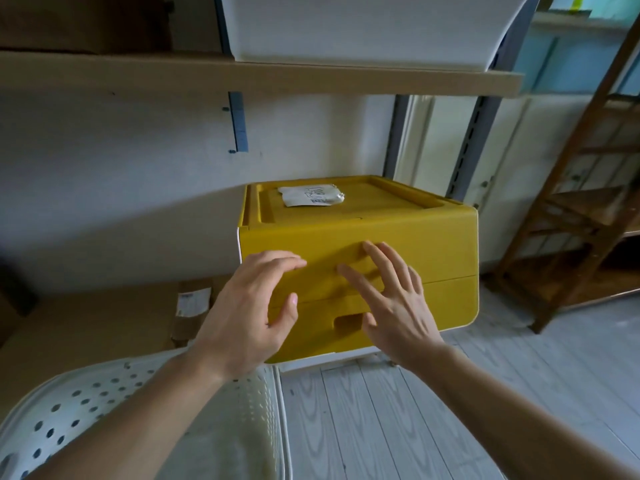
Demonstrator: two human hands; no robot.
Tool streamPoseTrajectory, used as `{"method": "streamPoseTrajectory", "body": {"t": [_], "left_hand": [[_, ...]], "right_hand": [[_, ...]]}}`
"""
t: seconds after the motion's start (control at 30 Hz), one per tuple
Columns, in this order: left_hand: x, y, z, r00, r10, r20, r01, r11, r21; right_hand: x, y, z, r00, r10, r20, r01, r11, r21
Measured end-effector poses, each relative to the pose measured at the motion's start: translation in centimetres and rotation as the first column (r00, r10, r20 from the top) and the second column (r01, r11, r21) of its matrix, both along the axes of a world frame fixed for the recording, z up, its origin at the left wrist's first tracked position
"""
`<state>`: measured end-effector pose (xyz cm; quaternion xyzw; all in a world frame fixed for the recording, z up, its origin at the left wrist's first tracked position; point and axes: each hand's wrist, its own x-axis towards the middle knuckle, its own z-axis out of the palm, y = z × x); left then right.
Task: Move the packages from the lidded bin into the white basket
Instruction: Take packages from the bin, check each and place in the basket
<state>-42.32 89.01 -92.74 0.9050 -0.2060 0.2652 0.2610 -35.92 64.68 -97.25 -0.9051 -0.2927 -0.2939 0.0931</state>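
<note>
Evidently the lidded bin, stiff mustard-yellow plastic with a smooth, likely slippery front, is best taken at its recessed handle slot. It stands on the floor beneath a shelf, a white label on top. No packages are visible. The left hand and right hand are spread open against its front, gripping nothing. The white basket sits nearer, left.

Both hands are on the sloped front of the yellow lidded bin: left hand spread at its left side, right hand flat above the handle slot. A white paper label lies on the lid, and the perforated white basket sits on the floor at the bin's near-left corner.
</note>
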Motion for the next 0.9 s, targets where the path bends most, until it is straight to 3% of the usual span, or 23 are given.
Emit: {"method": "streamPoseTrajectory", "body": {"t": [0.2,0.3,0.6,0.67,0.77,0.9], "left_hand": [[0.0,-0.4,-0.3,1.0,0.004,0.007,-0.005,0.999,0.036],[-0.3,-0.6,-0.1,0.999,0.028,0.045,-0.029,0.999,0.021],[-1.1,-0.1,0.8,0.962,0.114,0.249,-0.085,0.989,-0.124],[-1.1,0.1,0.6,0.966,0.148,0.212,-0.107,0.976,-0.191],[-1.4,0.2,0.6,0.978,0.208,0.034,-0.185,0.924,-0.333],[-1.2,0.6,-0.1,0.979,0.193,-0.069,-0.205,0.931,-0.302]], "right_hand": [[0.3,0.3,0.4,0.997,0.001,0.075,0.009,0.991,-0.135],[-0.2,0.0,0.2,0.991,0.048,0.123,-0.033,0.991,-0.128],[-1.5,-0.5,5.8,0.952,-0.034,0.303,-0.034,0.975,0.218],[-1.2,-0.1,6.4,0.946,-0.063,0.319,-0.025,0.964,0.266],[-0.4,0.6,7.2,0.937,-0.114,0.33,0.001,0.946,0.323],[0.6,2.0,8.6,0.939,-0.184,0.29,0.067,0.926,0.371]]}}
